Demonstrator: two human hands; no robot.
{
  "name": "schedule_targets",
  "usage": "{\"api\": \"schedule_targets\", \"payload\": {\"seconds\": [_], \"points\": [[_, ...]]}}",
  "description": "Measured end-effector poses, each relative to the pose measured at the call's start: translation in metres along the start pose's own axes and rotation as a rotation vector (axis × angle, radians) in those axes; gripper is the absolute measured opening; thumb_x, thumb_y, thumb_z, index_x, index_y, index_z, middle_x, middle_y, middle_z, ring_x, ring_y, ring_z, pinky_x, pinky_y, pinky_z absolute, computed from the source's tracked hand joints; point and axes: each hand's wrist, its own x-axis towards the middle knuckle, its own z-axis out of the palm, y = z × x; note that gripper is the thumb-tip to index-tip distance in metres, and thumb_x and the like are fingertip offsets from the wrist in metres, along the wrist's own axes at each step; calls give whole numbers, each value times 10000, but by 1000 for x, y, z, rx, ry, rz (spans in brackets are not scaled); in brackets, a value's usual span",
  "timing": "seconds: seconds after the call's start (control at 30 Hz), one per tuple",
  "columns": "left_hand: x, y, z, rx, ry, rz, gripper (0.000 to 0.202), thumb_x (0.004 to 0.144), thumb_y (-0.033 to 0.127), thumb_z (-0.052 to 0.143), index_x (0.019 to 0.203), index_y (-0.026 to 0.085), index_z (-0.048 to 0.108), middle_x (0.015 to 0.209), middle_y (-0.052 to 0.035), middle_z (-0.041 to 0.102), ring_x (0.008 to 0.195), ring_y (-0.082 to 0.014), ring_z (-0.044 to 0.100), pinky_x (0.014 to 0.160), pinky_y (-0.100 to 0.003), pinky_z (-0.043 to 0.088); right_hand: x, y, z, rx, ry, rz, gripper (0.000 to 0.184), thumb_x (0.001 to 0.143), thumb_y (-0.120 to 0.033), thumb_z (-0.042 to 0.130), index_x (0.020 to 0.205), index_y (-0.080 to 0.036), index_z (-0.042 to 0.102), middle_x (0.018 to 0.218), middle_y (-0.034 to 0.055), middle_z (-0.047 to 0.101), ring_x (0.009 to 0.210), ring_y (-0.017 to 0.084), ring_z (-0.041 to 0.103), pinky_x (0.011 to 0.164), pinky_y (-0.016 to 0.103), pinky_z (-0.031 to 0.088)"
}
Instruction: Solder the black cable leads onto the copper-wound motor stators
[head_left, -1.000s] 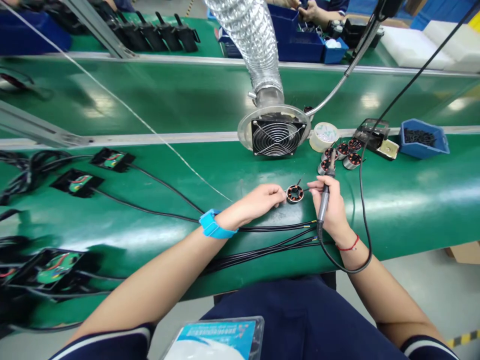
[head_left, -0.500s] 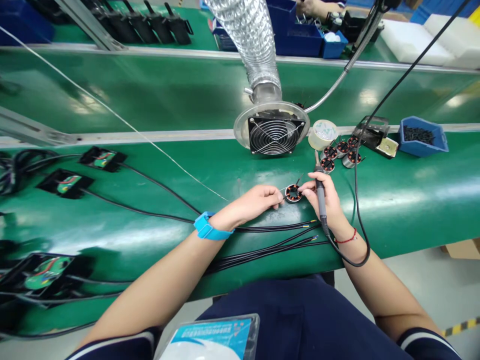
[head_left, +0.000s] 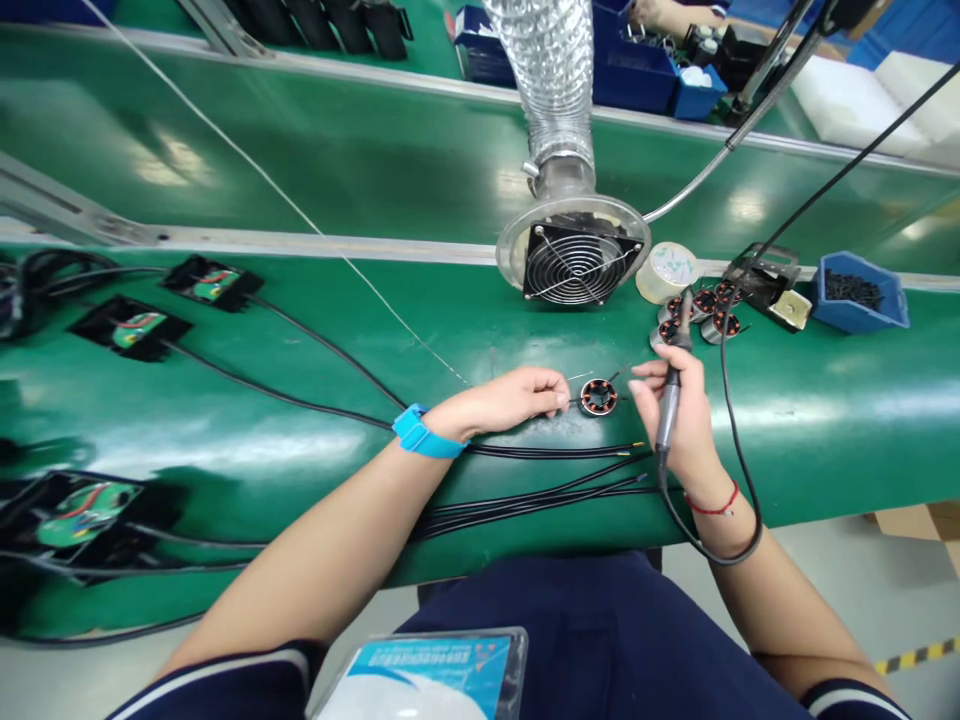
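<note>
My left hand [head_left: 529, 392], with a blue wrist strap, is pinched closed on a thin solder wire [head_left: 390, 305], whose end sticks out past the fingers. Its fingertips also meet a dark lead at the left side of a motor stator [head_left: 598, 398], a ring with copper windings lying on the bench. To the right of that stator, my right hand [head_left: 679, 405] grips a soldering iron [head_left: 670, 405], its tip pointing up and away from me. The right thumb and forefinger are a little apart, clear of the stator. Several more stators [head_left: 721, 326] stand beyond the iron's tip.
A fume extractor fan [head_left: 577, 265] hangs above the green bench [head_left: 825, 410]. Nearby are a tape roll [head_left: 667, 272], an iron stand [head_left: 787, 308] and a blue bin [head_left: 862, 310]. Black cables [head_left: 525, 500] lie in front; opened black housings [head_left: 131, 328] sit left. A co-worker's hand [head_left: 671, 15] shows behind.
My right hand and the iron have moved right, away from the stator, letting it go. The stator now lies on the bench beside my left fingers. The whole view has shifted slightly.
</note>
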Motion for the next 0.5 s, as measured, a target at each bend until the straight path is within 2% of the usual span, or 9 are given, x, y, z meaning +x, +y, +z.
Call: {"api": "schedule_targets", "payload": {"seconds": [0.1,0.23,0.37,0.5], "points": [[0,0,0,30,2,28,227,857,402,594,792,184,605,699,32,538,658,-128,444,676,-279,347,12,2,-4,-11,-19,-2,341,1001,-345,583,1329,-296,503,1068,41,739,874,191,730,826,382,608],[-1,0,-3,59,16,46,225,867,399,582,798,186,600,700,33,525,669,-133,441,679,-281,346,20,1,4,130,-114,-3,280,1023,-350,571,1293,-287,529,934,7,728,811,171,719,775,341,596],[-1,-2,-5,62,-17,58,226,878,392,576,805,179,600,703,33,518,668,-131,432,676,-279,345,21,0,12,317,-185,24,368,977,-423,667,1281,-272,525,865,-16,700,747,151,679,717,300,576],[0,-3,-3,62,-33,62,213,898,369,565,818,174,596,722,28,536,689,-132,447,689,-277,356,25,2,12,416,-281,116,436,914,-389,711,1275,-254,507,830,-39,659,707,128,637,683,271,541]]}}
